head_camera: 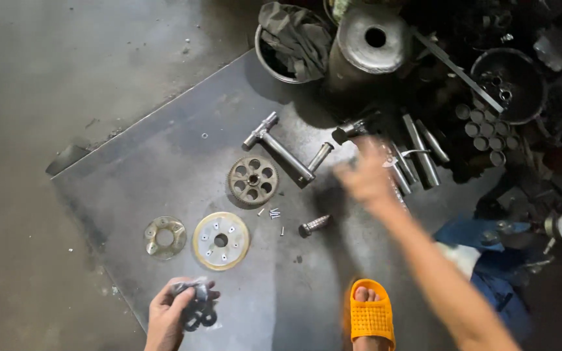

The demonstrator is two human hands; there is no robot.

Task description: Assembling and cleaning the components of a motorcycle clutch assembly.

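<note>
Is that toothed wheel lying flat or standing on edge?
Flat: the toothed wheel shows its full round face and ring of holes, resting on the metal sheet.

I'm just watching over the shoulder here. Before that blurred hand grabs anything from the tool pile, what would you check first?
1. Left hand has a firm hold on the dark ring-shaped parts: ok, fingers curl round them.
2. Right hand steady enough to pick: cannot tell, it is motion-blurred.
3. Right hand free of load: cannot tell.
4. Small screws lie apart from the toothed gear: ok.
5. Foot in the orange sandal sits away from the loose bolt: ok.
</note>
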